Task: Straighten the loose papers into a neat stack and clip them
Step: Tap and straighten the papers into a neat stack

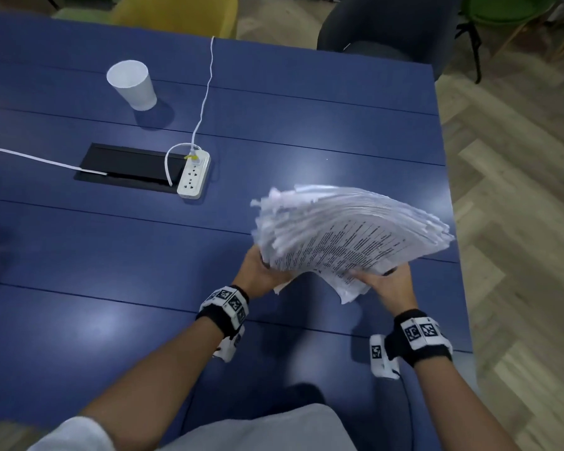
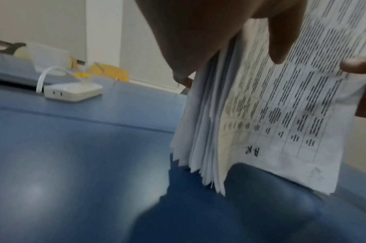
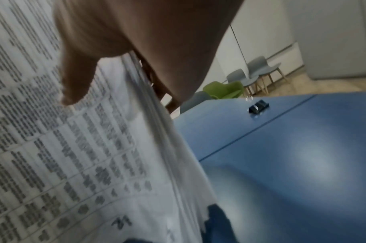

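A thick sheaf of printed white papers (image 1: 345, 236) is lifted off the blue table (image 1: 144, 271), tilted, its edges uneven and fanned. My left hand (image 1: 261, 271) grips its left lower side, thumb on the printed front in the left wrist view, where the papers (image 2: 271, 115) hang with staggered lower edges. My right hand (image 1: 388, 284) grips the right lower side, thumb on the top sheet (image 3: 74, 148). A black binder clip (image 3: 258, 106) lies on the table in the right wrist view, apart from the papers.
A white paper cup (image 1: 132, 84) stands far left. A white power strip (image 1: 194, 174) with cables lies beside a black cable hatch (image 1: 127, 166). The table's right edge (image 1: 453, 222) runs just past the papers. Chairs stand around the table.
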`<state>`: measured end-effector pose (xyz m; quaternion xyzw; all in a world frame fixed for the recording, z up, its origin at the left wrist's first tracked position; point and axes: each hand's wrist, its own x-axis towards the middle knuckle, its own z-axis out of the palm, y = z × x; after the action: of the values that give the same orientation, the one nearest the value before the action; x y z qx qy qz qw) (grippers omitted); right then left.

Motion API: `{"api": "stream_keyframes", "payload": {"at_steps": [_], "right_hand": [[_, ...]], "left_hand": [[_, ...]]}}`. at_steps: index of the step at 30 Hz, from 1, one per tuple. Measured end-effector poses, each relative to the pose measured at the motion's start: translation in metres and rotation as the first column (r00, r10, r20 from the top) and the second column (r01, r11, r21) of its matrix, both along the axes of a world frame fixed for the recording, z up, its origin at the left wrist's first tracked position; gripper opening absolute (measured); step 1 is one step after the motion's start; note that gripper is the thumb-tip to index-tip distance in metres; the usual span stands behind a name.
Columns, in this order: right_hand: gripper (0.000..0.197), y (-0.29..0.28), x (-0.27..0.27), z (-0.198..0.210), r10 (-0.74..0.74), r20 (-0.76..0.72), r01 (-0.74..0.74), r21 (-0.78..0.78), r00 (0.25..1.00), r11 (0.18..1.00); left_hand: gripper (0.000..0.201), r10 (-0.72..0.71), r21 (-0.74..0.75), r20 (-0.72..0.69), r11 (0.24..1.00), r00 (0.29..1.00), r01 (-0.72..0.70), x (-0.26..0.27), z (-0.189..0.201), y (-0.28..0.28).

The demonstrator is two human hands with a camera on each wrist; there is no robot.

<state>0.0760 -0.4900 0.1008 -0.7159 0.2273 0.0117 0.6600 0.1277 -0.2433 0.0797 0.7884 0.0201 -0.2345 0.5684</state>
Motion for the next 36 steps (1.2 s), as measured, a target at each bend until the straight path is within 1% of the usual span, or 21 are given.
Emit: {"api": "stream_keyframes", "payload": {"at_steps": [2,4,7,10,12,13,15,17,19,20,22,24,25,27,29,30,31,32,34,35,36], "right_hand": [[0.033,-0.003,0.003,0.003,-0.028,0.04,0.03,-0.037,0.999,0.999],[0.037,0.003,0.007,0.006,-0.053,0.072,0.054,-0.012,0.996,0.998],[0.049,0.012,0.015,0.013,-0.047,0.108,0.045,0.02,0.993,0.999],[0.059,-0.004,0.011,0.033,-0.03,0.135,0.023,0.057,0.99,0.998],[0.074,-0.021,0.007,0.061,-0.027,0.195,0.026,0.012,0.98,1.0],[0.076,-0.029,0.007,0.077,-0.007,0.246,0.017,-0.039,0.969,0.999],[0.082,-0.041,0.01,0.109,0.146,0.286,-0.095,-0.184,0.947,0.978],[0.081,-0.042,0.013,0.129,0.364,0.164,-0.294,-0.34,0.917,0.893],[0.077,-0.031,0.017,0.134,0.502,0.022,-0.448,-0.419,0.864,0.79],[0.074,-0.023,0.018,0.132,0.512,-0.004,-0.463,-0.434,0.859,0.773],[0.055,-0.012,0.017,0.125,0.476,0.04,-0.414,-0.431,0.879,0.802],[0.03,-0.005,0.014,0.123,0.45,0.118,-0.375,-0.39,0.885,0.841],[0.028,-0.005,0.012,0.121,0.445,0.148,-0.367,-0.371,0.883,0.853],[0.034,-0.01,0.005,0.116,0.411,0.172,-0.334,-0.35,0.895,0.875],[0.037,-0.021,-0.002,0.11,0.361,0.18,-0.291,-0.324,0.915,0.9],[0.037,-0.026,-0.005,0.108,0.34,0.18,-0.273,-0.316,0.923,0.909],[0.035,-0.032,-0.009,0.104,0.319,0.18,-0.255,-0.308,0.93,0.917],[0.031,-0.037,-0.012,0.103,0.298,0.18,-0.237,-0.298,0.937,0.925],[0.02,-0.045,-0.02,0.1,0.265,0.184,-0.212,-0.266,0.946,0.941],[0.019,-0.048,-0.023,0.098,0.25,0.196,-0.196,-0.26,0.948,0.946],[0.024,-0.05,-0.024,0.095,0.218,0.208,-0.167,-0.239,0.953,0.956]], "left_hand": [[0.059,0.069,-0.088,0.106,0.994,0.992,-0.059,0.006,0.015,-0.004],[0.054,0.072,-0.09,0.177,0.994,0.982,-0.057,0.01,0.015,-0.009],[0.045,0.118,-0.116,0.206,0.989,0.971,-0.095,0.016,0.02,-0.019],[0.027,0.113,-0.098,0.203,0.991,0.973,-0.095,0.024,0.028,-0.009],[0.023,0.026,-0.033,0.245,0.999,0.969,-0.018,0.031,0.038,0.003],[0.023,-0.04,-0.003,0.258,0.999,0.965,0.042,0.034,0.044,0.008],[0.024,-0.148,0.028,0.257,0.989,0.955,0.145,0.042,0.06,0.017],[0.029,-0.274,0.113,0.262,0.961,0.925,0.252,0.049,0.078,0.021],[0.032,-0.424,0.23,0.283,0.901,0.86,0.368,0.051,0.096,0.019],[0.035,-0.493,0.288,0.293,0.863,0.819,0.416,0.05,0.103,0.015],[0.041,-0.577,0.36,0.304,0.807,0.758,0.469,0.046,0.113,0.007],[0.041,-0.595,0.367,0.294,0.793,0.748,0.487,0.044,0.117,0.007],[0.038,-0.593,0.355,0.285,0.795,0.753,0.492,0.044,0.115,0.011],[0.032,-0.607,0.362,0.24,0.78,0.757,0.511,0.044,0.109,0.024],[0.027,-0.63,0.439,0.15,0.733,0.762,0.519,0.045,0.097,0.042],[0.023,-0.61,0.454,0.114,0.734,0.784,0.505,0.044,0.089,0.052],[0.021,-0.557,0.422,0.093,0.773,0.825,0.474,0.044,0.082,0.061],[0.019,-0.474,0.348,0.084,0.838,0.877,0.42,0.042,0.076,0.069],[0.023,-0.232,0.16,0.121,0.964,0.965,0.212,0.038,0.067,0.081],[0.025,-0.094,0.053,0.145,0.995,0.985,0.087,0.034,0.063,0.084],[0.031,0.026,-0.072,0.131,0.997,0.991,-0.016,0.027,0.06,0.084]]}}
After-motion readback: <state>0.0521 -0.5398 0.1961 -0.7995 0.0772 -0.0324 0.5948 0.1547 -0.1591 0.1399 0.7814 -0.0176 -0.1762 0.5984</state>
